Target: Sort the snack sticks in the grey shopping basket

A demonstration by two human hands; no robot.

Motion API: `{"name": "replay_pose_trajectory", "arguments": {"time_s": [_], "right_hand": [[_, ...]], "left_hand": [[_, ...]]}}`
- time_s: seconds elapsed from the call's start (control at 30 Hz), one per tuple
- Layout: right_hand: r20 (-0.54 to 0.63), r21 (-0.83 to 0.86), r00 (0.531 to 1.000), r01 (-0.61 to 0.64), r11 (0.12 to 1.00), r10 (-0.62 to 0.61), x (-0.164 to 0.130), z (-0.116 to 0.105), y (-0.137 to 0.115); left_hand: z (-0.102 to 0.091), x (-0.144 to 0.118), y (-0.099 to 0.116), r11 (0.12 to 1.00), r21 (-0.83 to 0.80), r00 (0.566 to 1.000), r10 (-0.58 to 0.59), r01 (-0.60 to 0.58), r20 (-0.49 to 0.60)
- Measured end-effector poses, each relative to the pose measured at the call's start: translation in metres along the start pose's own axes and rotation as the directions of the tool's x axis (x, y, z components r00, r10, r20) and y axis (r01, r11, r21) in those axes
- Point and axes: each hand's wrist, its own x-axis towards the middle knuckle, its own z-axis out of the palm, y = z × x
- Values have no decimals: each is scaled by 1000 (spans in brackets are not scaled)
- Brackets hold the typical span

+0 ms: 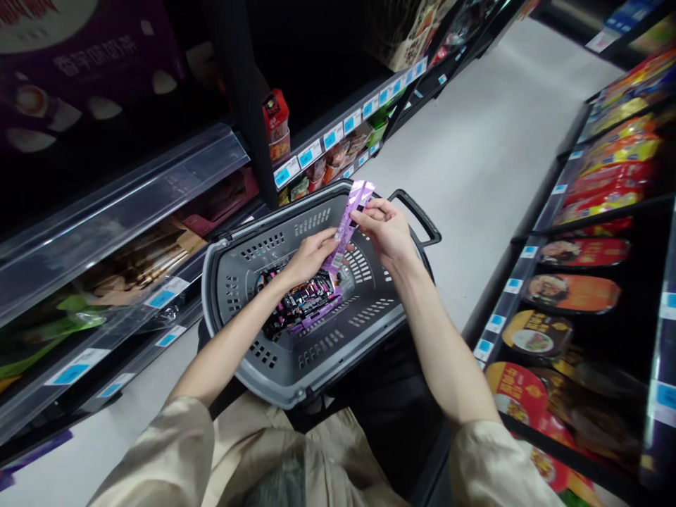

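While I look down from the head camera, both of my hands sit near the centre of the frame, over a grey shopping basket (pixel 296 366). My left hand (pixel 311 255) is closed on the lower half of a long purple packet (pixel 346 229), thumb and fingers pinching it from the left. My right hand (pixel 388 229) grips the same packet nearer its upper end, fingers curled round its edge. The packet stands tilted, its top leaning toward the upper right, and hangs above the basket's open mouth, clear of the floor of it.

Down inside the basket, just left of centre, lies a cluster of dark and purple packets (pixel 303 304), below my left wrist. The basket's black handle (pixel 420 215) juts out beyond my right hand, toward the pale aisle floor (pixel 475 141) that runs to the upper right.

Along the left of the frame stand shelves with blue price tags (pixel 309 153) and a red box (pixel 277 116) on the upper shelf. On the right edge, shelves hold red and orange bowl-shaped food tubs (pixel 573 292). My beige sleeves (pixel 174 458) fill the bottom.
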Motion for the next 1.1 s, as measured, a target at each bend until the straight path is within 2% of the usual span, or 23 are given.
{"name": "replay_pose_trajectory", "arguments": {"time_s": [0.1, 0.17, 0.23, 0.3, 0.37, 0.5, 0.67, 0.77, 0.83, 0.93, 1.03, 1.1], "right_hand": [[-1, 14, 1000, 1, 1000, -1, 0, 1, -1], [-19, 15, 1000, -6, 1000, 6, 0, 1, -2], [-41, 26, 999, -6, 1000, 7, 1, 0, -3], [-52, 46, 999, 1, 999, 1, 2, -2, -4], [-48, 56, 999, -4, 998, 7, 4, -5, -5], [-19, 38, 999, -43, 998, 43, 7, -9, -4], [-36, 66, 999, -36, 997, 39, 9, -9, -5], [-40, 44, 999, -15, 999, 17, 6, -6, -9], [20, -59, 999, 28, 998, -27, 3, -2, -12], [238, -347, 966, 179, 921, -98, -4, 6, -13], [522, -531, 853, 340, 776, -16, -12, 15, -11], [626, -558, 777, 389, 733, 64, -16, 20, -10]], "left_hand": [[0, 0, -1, 1000, 6, 1000, 16, -16, 9], [0, 1, -1, 999, 20, 999, 31, -30, -24], [0, 3, -1, 996, 47, 992, 76, -72, -100], [-2, 5, -1, 986, 83, 965, 159, -145, -208], [-6, 8, 0, 970, 118, 914, 242, -214, -325], [-16, 12, 0, 937, 161, 768, 347, -311, -537], [-27, 14, 3, 895, 209, 631, 428, -394, -646], [-27, 12, 8, 866, 269, 521, 474, -421, -710], [-27, 10, 11, 856, 309, 465, 490, -414, -737], [-27, 8, 14, 859, 344, 455, 497, -379, -739], [-28, 8, 14, 854, 361, 466, 510, -374, -723], [-27, 9, 13, 857, 353, 495, 507, -375, -705]]}}
